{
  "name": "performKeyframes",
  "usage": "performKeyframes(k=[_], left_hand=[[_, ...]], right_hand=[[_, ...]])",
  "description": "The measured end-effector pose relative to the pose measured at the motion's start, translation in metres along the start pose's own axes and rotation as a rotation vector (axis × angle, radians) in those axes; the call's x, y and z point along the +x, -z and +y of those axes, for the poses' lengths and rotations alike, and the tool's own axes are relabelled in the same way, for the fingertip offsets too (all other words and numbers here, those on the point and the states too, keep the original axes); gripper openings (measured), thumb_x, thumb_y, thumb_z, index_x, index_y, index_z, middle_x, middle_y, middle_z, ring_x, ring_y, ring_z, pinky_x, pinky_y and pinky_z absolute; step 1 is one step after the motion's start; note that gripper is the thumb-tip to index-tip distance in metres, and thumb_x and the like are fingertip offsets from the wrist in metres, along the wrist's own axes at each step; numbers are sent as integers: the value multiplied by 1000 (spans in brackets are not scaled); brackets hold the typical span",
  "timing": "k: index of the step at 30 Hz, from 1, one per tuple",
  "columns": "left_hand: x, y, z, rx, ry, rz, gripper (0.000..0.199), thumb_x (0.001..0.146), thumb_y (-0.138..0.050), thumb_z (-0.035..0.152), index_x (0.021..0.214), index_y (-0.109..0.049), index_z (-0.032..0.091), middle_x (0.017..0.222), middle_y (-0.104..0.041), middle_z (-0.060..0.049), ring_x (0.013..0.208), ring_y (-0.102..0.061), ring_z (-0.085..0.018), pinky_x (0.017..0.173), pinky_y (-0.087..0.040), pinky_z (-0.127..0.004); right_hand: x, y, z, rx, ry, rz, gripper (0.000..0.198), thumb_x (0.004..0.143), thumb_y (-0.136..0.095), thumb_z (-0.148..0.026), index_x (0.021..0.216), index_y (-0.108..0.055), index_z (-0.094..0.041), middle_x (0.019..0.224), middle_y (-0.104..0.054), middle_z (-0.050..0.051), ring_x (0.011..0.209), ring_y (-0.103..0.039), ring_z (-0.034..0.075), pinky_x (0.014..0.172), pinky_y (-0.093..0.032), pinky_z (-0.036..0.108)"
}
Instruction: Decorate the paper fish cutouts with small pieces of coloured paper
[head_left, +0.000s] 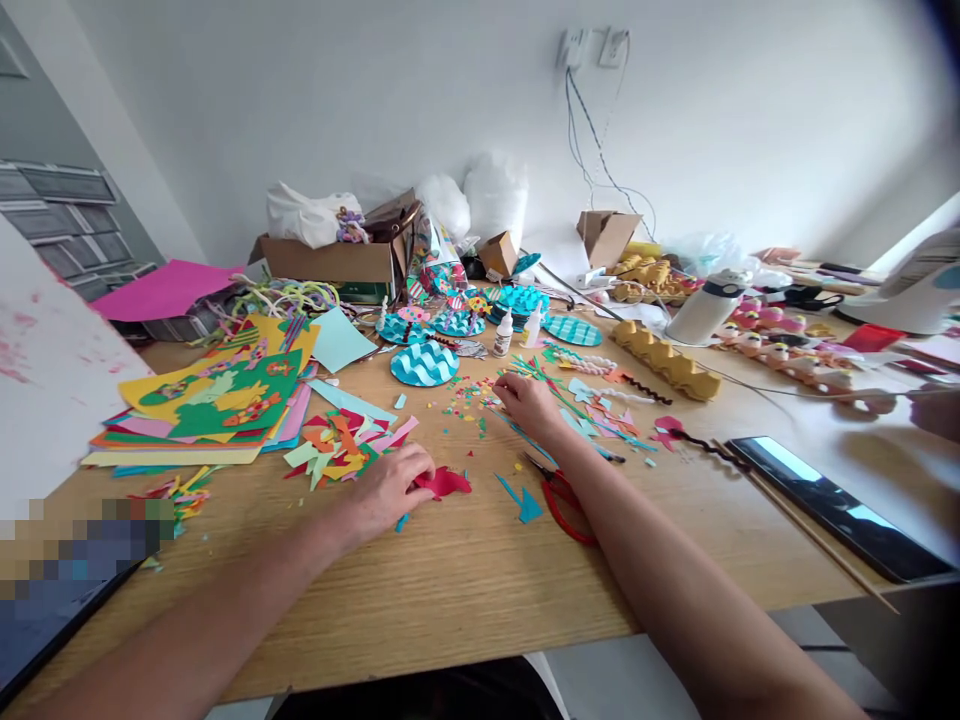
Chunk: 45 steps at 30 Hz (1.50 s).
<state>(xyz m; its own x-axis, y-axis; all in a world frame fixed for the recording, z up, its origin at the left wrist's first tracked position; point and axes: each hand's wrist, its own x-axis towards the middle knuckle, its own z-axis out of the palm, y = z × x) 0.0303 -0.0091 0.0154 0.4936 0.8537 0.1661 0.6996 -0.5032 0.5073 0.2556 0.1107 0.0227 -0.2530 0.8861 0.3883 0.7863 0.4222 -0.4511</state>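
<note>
My left hand (396,487) rests low over the table with its fingers closed on the edge of a red paper cutout (448,482). My right hand (529,402) reaches further out, fingertips together at the edge of a scatter of tiny coloured paper bits (469,398); anything in its fingers is too small to make out. Under my right forearm lie red-handled scissors (561,503), partly hidden. A blue paper arrow-like scrap (529,505) lies between my arms. Left of the red cutout is a heap of coloured paper scraps (341,448).
Stacked coloured sheets (217,400) lie left, near a tablet-like screen (67,590). Glue bottles (503,335) stand beyond blue wavy discs (424,365). To the right are a phone (832,505), a wooden stick (817,535), egg-carton strips (664,360) and another person's blurred hand (936,412).
</note>
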Motion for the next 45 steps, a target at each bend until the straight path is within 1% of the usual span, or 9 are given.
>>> performKeyframes(k=[4,6,12,17,19,23,31,37,45], left_hand=[[0,-3,-4,-12,-21,17,5,77,-56,16,79,-52,17,85,-53,-1,76,-51,-13,67,-41,-25],[-1,-4,-8,-19,-35,26,5,77,-55,15,80,-51,17,86,-53,-1,77,-51,-13,67,-41,-25],[-2,-4,-7,-29,-41,59,10,76,-56,13,84,-52,18,89,-54,-1,82,-53,-14,71,-43,-27],[-2,-1,-3,-36,-35,45,13,75,-58,12,86,-53,19,90,-55,-1,83,-54,-15,72,-44,-27],[-2,0,-3,-24,-39,24,16,74,-59,11,87,-54,18,91,-55,-2,83,-54,-15,71,-45,-26],[-2,-1,-4,-16,-60,38,20,73,-61,11,91,-54,18,94,-56,-2,88,-54,-15,76,-45,-27],[0,-4,-4,-35,-81,71,19,77,-59,15,94,-53,19,95,-55,-2,91,-54,-15,80,-45,-28],[-3,-2,-8,2,-101,19,20,80,-56,18,99,-52,20,99,-54,-3,92,-54,-15,81,-45,-28],[-4,5,-8,7,-97,-35,17,84,-50,24,100,-53,19,101,-54,-5,92,-53,-15,82,-45,-27]], right_hand=[[2,-2,3,32,25,63,20,74,-45,-9,84,-61,-15,78,-65,5,66,-53,11,60,-36,21],[3,-3,6,39,14,51,20,71,-47,-7,84,-61,-15,77,-64,4,65,-53,11,60,-37,20],[1,-6,6,79,4,-51,9,74,-52,-18,70,-59,-16,63,-60,1,56,-49,9,54,-33,20],[-5,-4,-6,83,50,-52,28,80,-46,-30,57,-51,-17,50,-50,-1,48,-42,9,50,-29,20],[-7,-5,-11,101,87,-40,25,82,-42,-26,62,-53,-17,53,-52,-1,50,-45,9,52,-31,21],[-9,-10,-15,146,153,8,15,77,-41,-15,80,-56,-17,69,-61,2,60,-52,12,59,-38,22],[-9,-12,-15,151,126,-25,16,74,-44,-13,78,-58,-17,73,-64,4,66,-57,14,62,-41,24],[-13,-14,-25,181,173,-47,16,76,-42,-14,78,-58,-18,73,-65,3,67,-59,14,61,-43,23],[-18,-13,-32,151,193,-75,15,82,-40,-20,84,-55,-19,70,-65,2,59,-59,13,55,-42,22]])
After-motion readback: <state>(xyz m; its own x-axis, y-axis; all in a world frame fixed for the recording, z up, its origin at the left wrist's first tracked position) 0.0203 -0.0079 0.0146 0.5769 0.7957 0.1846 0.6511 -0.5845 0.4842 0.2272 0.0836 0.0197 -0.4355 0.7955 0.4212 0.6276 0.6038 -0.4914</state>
